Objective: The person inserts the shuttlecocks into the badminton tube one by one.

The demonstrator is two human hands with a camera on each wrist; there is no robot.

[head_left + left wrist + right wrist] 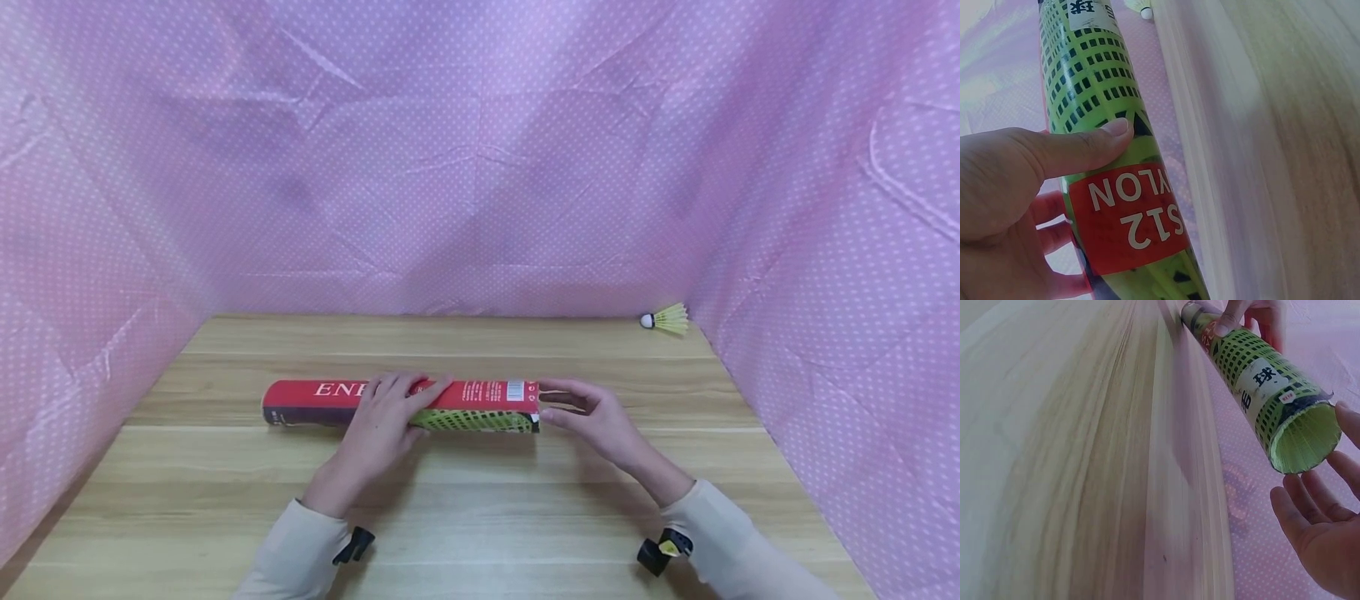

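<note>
A red, dark and green shuttlecock tube [483, 395] lies sideways above or on the wooden table. My left hand [381, 423] grips it near the middle, thumb along the near side and fingers over the top. The left wrist view shows that thumb across the green netted side of the tube [1094, 75], just by a red label. At the tube's right end is my right hand [603, 423], fingers spread and slightly bent around the rim, holding nothing. Facing the right wrist camera, the tube's open end [1307, 440] shows yellow-green ribbed skirts inside.
One yellow shuttlecock [667, 319] with a white head lies at the table's far right corner. Pink dotted cloth [480, 167] hangs behind the wooden table [480, 517] and along both sides.
</note>
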